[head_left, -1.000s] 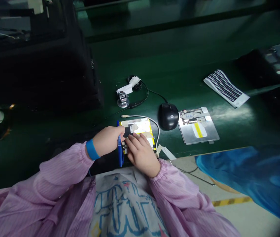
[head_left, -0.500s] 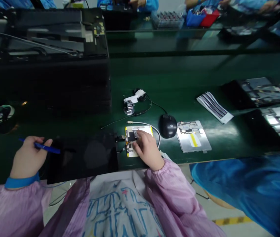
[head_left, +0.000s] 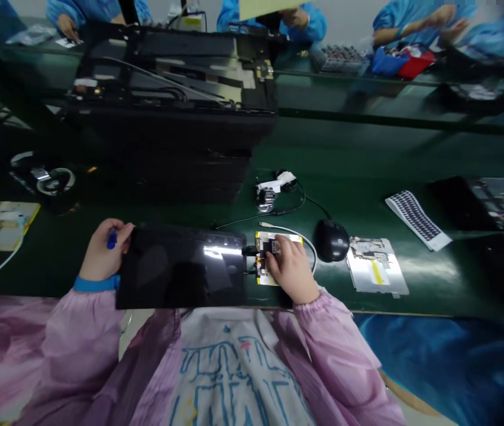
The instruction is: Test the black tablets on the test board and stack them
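Note:
My left hand (head_left: 103,254) is closed around a blue pen (head_left: 112,239), with its thumb and fingers at the left edge of a glossy black screen panel (head_left: 181,266). Short dark cables run from the panel's right side to a flat board-and-battery unit (head_left: 262,276) with yellow edges. My right hand (head_left: 295,266) rests over that unit, its thumb and bent fingers apart and fingertips touching the top; part of the unit is hidden beneath it. A white cable (head_left: 309,242) curves round behind the right hand.
Behind the panel rises a tall stack of black panels (head_left: 167,142). A webcam (head_left: 266,198), black mouse (head_left: 332,239), metal plate (head_left: 378,266) and label sheet (head_left: 418,220) lie to the right. A tape roll (head_left: 57,180) is left. Several co-workers in blue sit opposite.
The view has swung left. My left hand has come to the panel's left edge with the pen, which now points toward me. The panel shows a bright reflection. My right hand stays on the unit.

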`<state>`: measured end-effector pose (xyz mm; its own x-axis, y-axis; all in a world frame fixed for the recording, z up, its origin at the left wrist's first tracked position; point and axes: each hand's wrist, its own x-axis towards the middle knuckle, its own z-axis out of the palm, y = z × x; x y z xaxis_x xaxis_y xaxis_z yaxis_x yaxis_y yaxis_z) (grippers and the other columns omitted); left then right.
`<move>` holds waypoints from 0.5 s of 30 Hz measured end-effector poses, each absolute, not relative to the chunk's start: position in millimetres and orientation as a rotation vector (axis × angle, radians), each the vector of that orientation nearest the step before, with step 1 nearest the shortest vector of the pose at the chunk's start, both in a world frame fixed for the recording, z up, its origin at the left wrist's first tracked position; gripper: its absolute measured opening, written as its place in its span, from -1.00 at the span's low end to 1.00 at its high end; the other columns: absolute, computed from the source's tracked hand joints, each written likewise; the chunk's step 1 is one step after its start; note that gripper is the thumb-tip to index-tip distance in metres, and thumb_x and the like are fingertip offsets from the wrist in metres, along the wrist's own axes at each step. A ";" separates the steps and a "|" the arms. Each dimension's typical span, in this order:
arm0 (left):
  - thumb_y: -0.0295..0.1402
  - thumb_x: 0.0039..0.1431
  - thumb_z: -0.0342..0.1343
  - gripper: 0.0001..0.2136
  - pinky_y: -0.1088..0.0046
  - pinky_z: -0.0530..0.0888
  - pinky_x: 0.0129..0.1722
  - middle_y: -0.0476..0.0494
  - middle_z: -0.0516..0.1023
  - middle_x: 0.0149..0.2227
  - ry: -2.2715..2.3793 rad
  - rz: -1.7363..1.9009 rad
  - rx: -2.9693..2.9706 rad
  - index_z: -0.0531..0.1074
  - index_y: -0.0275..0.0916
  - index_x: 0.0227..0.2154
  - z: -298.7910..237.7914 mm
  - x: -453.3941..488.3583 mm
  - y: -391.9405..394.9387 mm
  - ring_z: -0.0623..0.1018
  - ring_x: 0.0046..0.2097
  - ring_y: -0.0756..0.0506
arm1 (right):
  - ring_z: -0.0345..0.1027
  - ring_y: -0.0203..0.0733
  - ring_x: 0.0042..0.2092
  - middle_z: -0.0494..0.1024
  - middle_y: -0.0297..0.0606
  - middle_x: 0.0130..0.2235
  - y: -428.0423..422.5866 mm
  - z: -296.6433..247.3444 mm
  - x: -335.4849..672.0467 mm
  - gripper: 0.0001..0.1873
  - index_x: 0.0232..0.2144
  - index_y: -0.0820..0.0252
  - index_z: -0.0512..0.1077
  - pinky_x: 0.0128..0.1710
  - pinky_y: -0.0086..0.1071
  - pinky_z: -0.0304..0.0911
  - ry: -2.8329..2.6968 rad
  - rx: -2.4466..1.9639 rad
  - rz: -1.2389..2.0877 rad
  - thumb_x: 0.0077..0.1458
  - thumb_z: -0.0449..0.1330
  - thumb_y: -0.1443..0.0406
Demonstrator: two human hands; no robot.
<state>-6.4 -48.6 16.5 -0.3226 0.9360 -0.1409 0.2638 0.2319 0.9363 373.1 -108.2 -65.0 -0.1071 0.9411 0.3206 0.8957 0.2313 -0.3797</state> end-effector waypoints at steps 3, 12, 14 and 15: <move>-0.24 -0.05 0.25 -0.74 0.54 0.13 -0.64 0.14 0.28 -0.65 1.636 1.253 1.068 0.27 -0.20 -0.49 10.1 -6.7 -47.0 0.22 -0.63 0.07 | 0.33 0.11 -0.04 0.48 0.04 -0.07 -108.5 -67.2 377.4 -0.58 0.05 0.30 0.29 -0.01 0.05 0.25 -1.952 -1.689 0.192 0.20 0.04 0.20; -0.16 0.02 0.20 -0.72 0.45 0.42 -0.37 -0.04 0.59 -0.47 1.537 1.151 1.055 0.25 -0.20 -0.53 -2.2 -6.9 -39.4 0.53 -0.41 -0.06 | 0.02 0.15 0.28 0.28 -0.01 0.20 -150.8 -2.7 301.7 -0.54 0.10 0.13 0.30 0.21 0.16 0.03 -2.297 -1.192 0.276 0.19 0.12 0.12; -0.15 0.06 0.19 -0.71 0.43 0.43 -0.31 -0.05 0.59 -0.46 1.538 1.142 1.141 0.24 -0.19 -0.53 -4.9 -6.9 -39.8 0.54 -0.37 -0.08 | -0.08 0.19 0.33 0.25 -0.13 0.26 -154.3 4.5 281.3 -0.52 0.09 0.03 0.33 0.24 0.26 -0.12 -2.553 -1.013 0.364 0.17 0.13 0.03; -0.15 0.07 0.18 -0.71 0.42 0.43 -0.28 -0.06 0.59 -0.45 1.522 1.145 1.184 0.23 -0.19 -0.53 -6.6 -7.2 -40.4 0.55 -0.34 -0.09 | -0.10 0.22 0.34 0.24 -0.14 0.27 -152.0 5.2 276.9 -0.50 0.09 0.02 0.34 0.24 0.32 -0.18 -2.613 -1.022 0.366 0.16 0.13 -0.01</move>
<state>-7.2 -40.4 -6.6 -0.1704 0.9809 -0.0941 0.1819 0.1251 0.9753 276.9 -152.0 5.2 -0.6972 0.6907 0.1922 0.6113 0.7128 -0.3439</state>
